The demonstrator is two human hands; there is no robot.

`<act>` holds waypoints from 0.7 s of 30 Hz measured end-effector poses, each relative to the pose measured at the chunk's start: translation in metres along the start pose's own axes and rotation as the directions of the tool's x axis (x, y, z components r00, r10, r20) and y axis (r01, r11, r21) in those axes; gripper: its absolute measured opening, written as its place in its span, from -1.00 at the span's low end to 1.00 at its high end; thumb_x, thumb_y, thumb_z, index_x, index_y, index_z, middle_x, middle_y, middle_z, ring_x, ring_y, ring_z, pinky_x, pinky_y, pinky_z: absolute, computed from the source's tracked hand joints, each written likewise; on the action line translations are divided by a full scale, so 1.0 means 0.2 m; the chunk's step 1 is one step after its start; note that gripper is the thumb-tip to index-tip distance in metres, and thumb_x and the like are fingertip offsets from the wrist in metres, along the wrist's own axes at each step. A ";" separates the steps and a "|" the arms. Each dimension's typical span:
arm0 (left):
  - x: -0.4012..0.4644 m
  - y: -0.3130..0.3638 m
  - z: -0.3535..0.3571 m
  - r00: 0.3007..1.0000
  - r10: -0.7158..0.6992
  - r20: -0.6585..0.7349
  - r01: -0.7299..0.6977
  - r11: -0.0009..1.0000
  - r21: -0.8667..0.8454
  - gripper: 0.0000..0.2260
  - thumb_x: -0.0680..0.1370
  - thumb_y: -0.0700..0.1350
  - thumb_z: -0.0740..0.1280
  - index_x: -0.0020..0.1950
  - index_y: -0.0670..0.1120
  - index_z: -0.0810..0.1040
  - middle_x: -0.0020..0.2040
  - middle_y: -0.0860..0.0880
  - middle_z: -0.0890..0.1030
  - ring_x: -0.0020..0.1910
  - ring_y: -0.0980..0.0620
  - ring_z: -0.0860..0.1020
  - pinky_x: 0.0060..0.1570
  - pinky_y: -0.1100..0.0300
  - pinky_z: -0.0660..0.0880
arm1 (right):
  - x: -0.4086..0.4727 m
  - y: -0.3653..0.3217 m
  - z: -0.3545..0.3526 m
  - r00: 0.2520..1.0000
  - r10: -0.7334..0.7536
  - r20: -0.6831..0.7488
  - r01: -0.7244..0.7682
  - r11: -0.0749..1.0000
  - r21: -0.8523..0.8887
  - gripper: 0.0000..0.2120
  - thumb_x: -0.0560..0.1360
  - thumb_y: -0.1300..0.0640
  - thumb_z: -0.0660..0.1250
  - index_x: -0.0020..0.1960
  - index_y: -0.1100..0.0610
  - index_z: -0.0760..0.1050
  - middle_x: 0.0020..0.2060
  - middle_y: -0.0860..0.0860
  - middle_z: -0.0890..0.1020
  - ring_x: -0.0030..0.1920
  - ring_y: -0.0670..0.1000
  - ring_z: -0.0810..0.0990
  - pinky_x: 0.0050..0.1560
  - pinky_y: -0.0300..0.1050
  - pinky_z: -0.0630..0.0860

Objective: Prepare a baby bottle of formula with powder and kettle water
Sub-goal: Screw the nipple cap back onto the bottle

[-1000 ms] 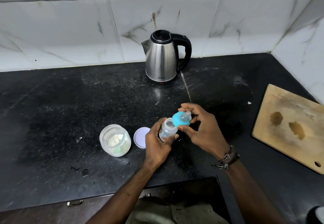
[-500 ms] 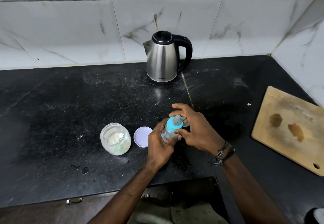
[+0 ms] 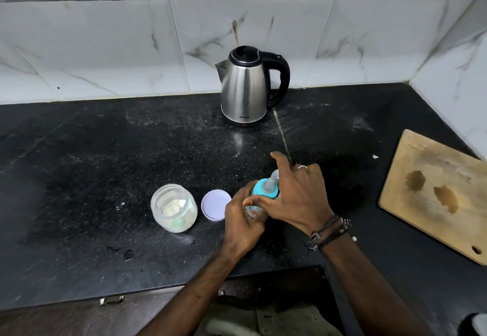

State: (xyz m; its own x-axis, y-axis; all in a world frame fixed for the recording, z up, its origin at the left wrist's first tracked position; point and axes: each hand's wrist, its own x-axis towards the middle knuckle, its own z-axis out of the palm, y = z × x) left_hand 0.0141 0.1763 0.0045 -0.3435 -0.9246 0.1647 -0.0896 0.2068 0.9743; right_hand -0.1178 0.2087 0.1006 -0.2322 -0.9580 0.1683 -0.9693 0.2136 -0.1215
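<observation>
I hold the baby bottle [image 3: 253,208] upright on the counter [image 3: 105,167], left hand [image 3: 243,217] wrapping its body, right hand [image 3: 295,196] directly above, thumb and fingers pinching the blue collar [image 3: 263,191].

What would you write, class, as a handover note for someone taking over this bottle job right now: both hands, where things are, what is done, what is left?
Left hand: grips the bottle body, upright on the counter.
Right hand: thumb and fingers on the blue teat ring, forefinger raised.
Jar: open, powder inside, left of the bottle; its lid lies between them.
Kettle: at the back by the wall, lid closed.
Done: ring sits on the bottle neck. Whether powder or water is inside cannot be told.
Left: probably tighten the ring, shake, and close the jar.
</observation>
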 end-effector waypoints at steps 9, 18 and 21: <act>0.01 0.02 -0.03 1.000 0.015 0.004 -0.015 1.000 0.010 -0.51 0.40 -0.18 0.55 0.32 -0.10 0.59 0.18 0.08 0.70 0.17 0.16 0.66 0.16 0.25 0.57 | -0.02 0.07 -0.03 0.946 -0.111 0.305 -0.112 0.770 0.628 0.05 0.42 0.23 0.52 0.59 -0.18 -0.14 0.46 -0.19 0.42 0.42 -0.01 0.45 0.48 0.02 0.34; 0.01 0.00 -0.02 1.000 0.017 -0.002 -0.017 1.000 0.004 -0.53 0.42 -0.37 0.48 0.29 -0.08 0.60 0.15 0.06 0.71 0.14 0.04 0.68 0.13 0.04 0.63 | -0.03 -0.05 -0.04 0.992 0.072 0.104 -0.097 0.962 0.256 0.07 0.33 -0.37 0.45 0.57 -0.03 -0.09 0.04 0.00 0.68 0.05 0.11 0.65 0.05 0.06 0.56; 0.01 0.02 -0.03 0.999 0.042 -0.009 -0.042 0.999 0.016 -0.52 0.41 -0.36 0.45 0.29 -0.05 0.60 0.15 0.11 0.70 0.15 0.07 0.67 0.14 0.07 0.62 | -0.04 -0.06 -0.04 0.989 0.138 0.052 -0.143 0.983 0.117 0.22 0.18 -0.63 0.24 0.58 0.09 0.02 -0.01 0.03 0.70 0.03 0.13 0.66 0.06 0.06 0.52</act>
State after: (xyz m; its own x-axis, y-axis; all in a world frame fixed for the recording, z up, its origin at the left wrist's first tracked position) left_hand 0.0185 0.1724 0.0090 -0.3385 -0.9179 0.2070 -0.0897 0.2504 0.9640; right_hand -0.1050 0.2152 0.1083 -0.3593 -0.9280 0.0984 -0.9099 0.3249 -0.2581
